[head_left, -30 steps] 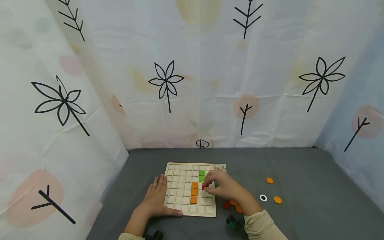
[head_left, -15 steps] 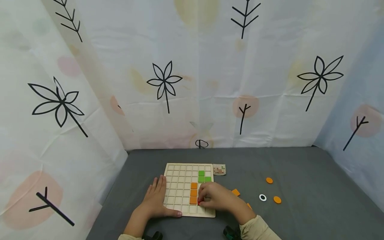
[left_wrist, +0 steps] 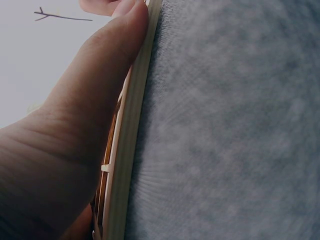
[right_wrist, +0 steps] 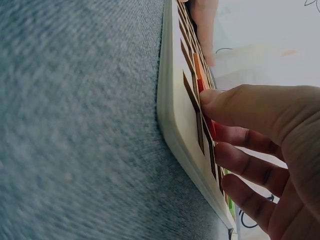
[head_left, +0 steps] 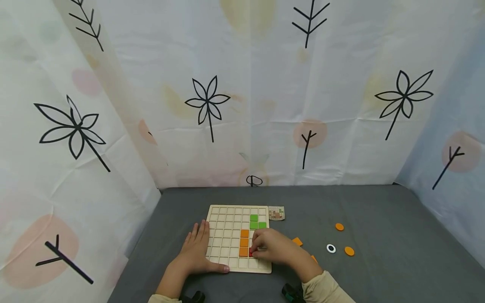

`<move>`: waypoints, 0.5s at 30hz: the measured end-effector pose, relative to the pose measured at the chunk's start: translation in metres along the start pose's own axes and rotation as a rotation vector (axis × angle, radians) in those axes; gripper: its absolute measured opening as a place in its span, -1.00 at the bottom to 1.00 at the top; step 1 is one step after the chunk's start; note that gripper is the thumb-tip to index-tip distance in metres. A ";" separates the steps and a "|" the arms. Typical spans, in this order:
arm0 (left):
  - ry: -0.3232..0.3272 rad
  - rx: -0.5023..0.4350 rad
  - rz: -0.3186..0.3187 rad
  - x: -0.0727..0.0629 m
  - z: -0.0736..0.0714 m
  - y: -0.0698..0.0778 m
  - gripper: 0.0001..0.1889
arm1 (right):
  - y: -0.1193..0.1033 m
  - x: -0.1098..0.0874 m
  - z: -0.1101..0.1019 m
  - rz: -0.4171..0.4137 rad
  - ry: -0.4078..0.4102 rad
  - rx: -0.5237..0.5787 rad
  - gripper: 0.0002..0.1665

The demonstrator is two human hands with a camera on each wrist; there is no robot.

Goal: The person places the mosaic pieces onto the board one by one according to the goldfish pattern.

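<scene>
On the gridded board (head_left: 223,247), the right hand (head_left: 273,247) pinches a partly hidden red tile (right_wrist: 210,127); the left hand (head_left: 196,252) rests straight-fingered alongside.

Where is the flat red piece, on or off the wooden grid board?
On: in the right hand, the red piece meets the board beside an orange square tile. Fully seated: cannot tell.

Beige slvs (head_left: 329,287); blk wrist cams (head_left: 291,293)

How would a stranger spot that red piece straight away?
On the grey table, find the pale wooden grid board. On it, just right of the lowest orange square, the right hand pinches the red piece, partly hidden. It is the only red one showing, unlike the orange and green squares.
</scene>
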State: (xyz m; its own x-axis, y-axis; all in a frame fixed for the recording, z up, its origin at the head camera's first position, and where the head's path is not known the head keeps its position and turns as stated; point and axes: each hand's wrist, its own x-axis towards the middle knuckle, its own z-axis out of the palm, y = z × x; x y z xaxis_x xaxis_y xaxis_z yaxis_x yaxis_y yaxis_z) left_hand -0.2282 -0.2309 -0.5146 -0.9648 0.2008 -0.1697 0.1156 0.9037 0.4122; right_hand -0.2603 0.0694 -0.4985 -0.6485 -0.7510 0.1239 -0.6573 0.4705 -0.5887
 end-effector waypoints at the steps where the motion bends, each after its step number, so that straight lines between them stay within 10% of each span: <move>1: -0.001 -0.002 0.000 0.000 0.000 0.000 0.72 | 0.000 0.000 0.000 0.001 -0.001 -0.001 -0.91; 15: -0.012 -0.001 -0.004 0.001 0.000 -0.001 0.71 | 0.001 -0.001 -0.003 -0.014 -0.007 -0.017 -0.92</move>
State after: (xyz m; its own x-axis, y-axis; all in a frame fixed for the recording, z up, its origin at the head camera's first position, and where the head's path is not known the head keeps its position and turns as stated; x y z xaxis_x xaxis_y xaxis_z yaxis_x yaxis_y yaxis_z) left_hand -0.2289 -0.2313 -0.5150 -0.9624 0.2015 -0.1822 0.1113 0.9043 0.4121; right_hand -0.2609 0.0717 -0.4969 -0.6364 -0.7609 0.1261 -0.6727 0.4675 -0.5736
